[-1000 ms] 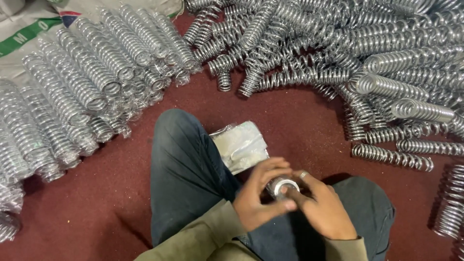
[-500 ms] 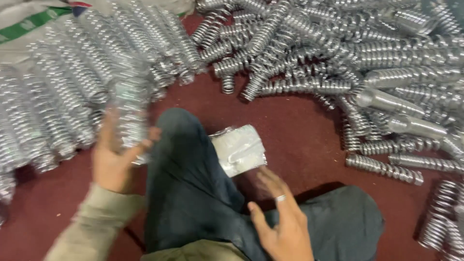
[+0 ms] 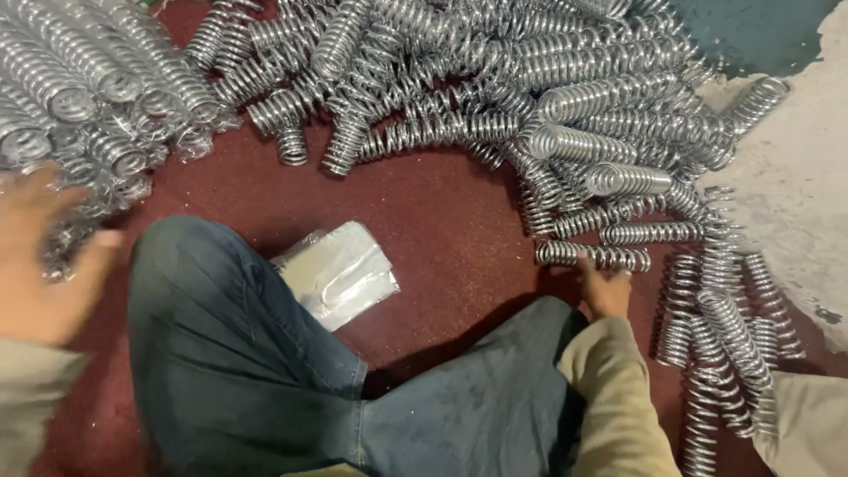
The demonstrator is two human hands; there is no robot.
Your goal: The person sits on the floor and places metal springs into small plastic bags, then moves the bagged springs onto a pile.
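At about four o'clock in the head view, the right hand (image 3: pixel 606 290) reaches out past the knee (image 3: pixel 521 389), fingertips touching a spring (image 3: pixel 593 256) at the edge of the loose pile (image 3: pixel 530 106). That spring lies crosswise, long axis running three to nine o'clock, just beyond the fingers; no grip has closed on it. At nine o'clock the left hand (image 3: pixel 40 256) is blurred, open and empty, beside the bagged springs (image 3: pixel 79 97), well apart. A plastic packet (image 3: pixel 337 272) lies between the legs.
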